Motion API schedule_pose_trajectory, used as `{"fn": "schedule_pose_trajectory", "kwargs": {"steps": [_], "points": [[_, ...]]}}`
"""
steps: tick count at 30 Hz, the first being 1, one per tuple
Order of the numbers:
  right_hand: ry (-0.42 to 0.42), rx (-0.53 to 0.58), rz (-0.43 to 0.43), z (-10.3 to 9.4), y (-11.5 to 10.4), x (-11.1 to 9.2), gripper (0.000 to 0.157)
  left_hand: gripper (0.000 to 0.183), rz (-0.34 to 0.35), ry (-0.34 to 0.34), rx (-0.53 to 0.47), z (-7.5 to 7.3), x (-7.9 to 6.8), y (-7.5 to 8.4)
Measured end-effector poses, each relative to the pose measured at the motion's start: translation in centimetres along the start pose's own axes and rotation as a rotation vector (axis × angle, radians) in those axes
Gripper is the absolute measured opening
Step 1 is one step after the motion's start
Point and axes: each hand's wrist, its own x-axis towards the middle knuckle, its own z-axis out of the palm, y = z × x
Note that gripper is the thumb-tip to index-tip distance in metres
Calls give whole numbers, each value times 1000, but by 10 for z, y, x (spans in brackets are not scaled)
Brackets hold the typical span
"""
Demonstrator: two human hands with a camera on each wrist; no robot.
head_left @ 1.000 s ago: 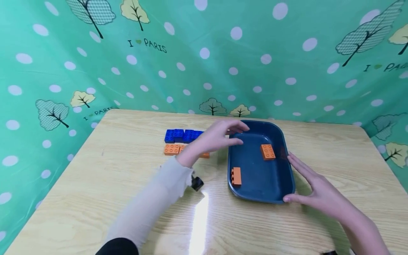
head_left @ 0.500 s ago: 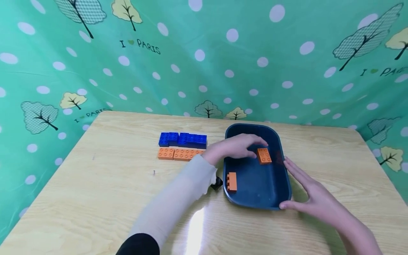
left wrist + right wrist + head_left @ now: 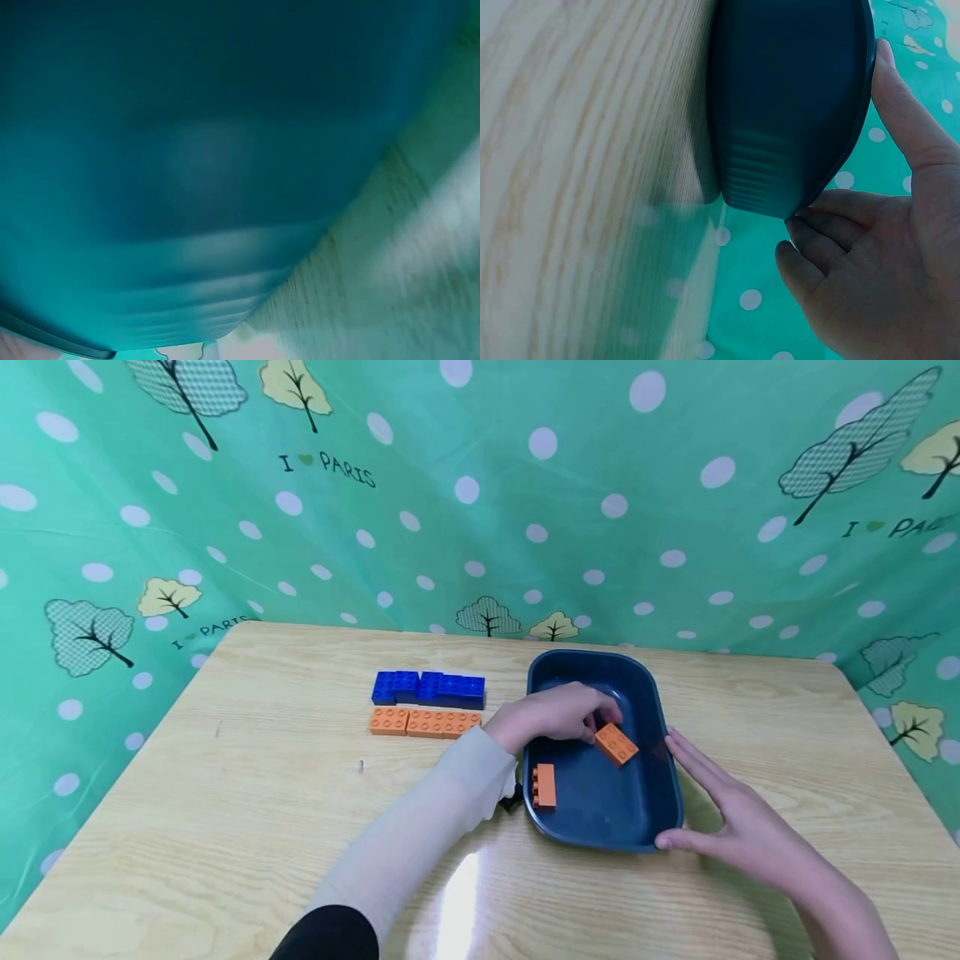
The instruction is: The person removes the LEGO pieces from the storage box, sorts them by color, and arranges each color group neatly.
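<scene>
My left hand (image 3: 564, 712) reaches over the left rim into the dark blue bin (image 3: 600, 810), its fingers and thumb pinching the far end of an orange toy brick (image 3: 617, 745). That brick lies slanted, studs up. Another orange brick (image 3: 546, 787) rests on its side by the bin's left wall, studs facing left. Outside the bin my right hand (image 3: 750, 814) touches the right wall with extended fingers, thumb at the near right corner. In the right wrist view, the right hand's thumb and fingertips meet the bin's rim (image 3: 867, 97). Only the bin's outer wall (image 3: 202, 172) fills most of the left wrist view.
Left of the bin on the wooden table (image 3: 262, 793) stand a row of blue bricks (image 3: 429, 689) and a row of orange bricks (image 3: 426, 722). Green dotted cloth (image 3: 420, 485) hangs behind the table. A small dark mark (image 3: 361, 766) shows on the tabletop.
My left hand has moved right, from above the bin's left rim down to the orange brick inside, which has turned askew. My right hand stays at the bin.
</scene>
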Motion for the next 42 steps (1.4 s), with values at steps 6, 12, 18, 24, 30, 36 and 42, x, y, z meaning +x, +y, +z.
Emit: {"fn": "schedule_pose_trajectory", "kwargs": {"steps": [6,12,18,24,30,36,42], "points": [[-6,18,-7,2,-1,0,110,31,50,43,-62,0,-4,-1],[-14,-4,3,-2,-6,1,110,35,114,203,-150,-20,-29,2],[-27,-7,13,-2,-4,5,110,38,61,391,-287,-51,-96,-12],[-19,10,-16,-1,1,4,110,40,-96,587,-305,-54,-188,-62],[-14,3,-22,2,7,3,111,38,-388,641,-273,-36,-259,-114],[-6,-4,-21,3,10,-2,110,37,-571,558,-201,-14,-283,-143],[-6,-15,-25,2,5,2,109,36,-575,490,-159,-7,-281,-156]]}}
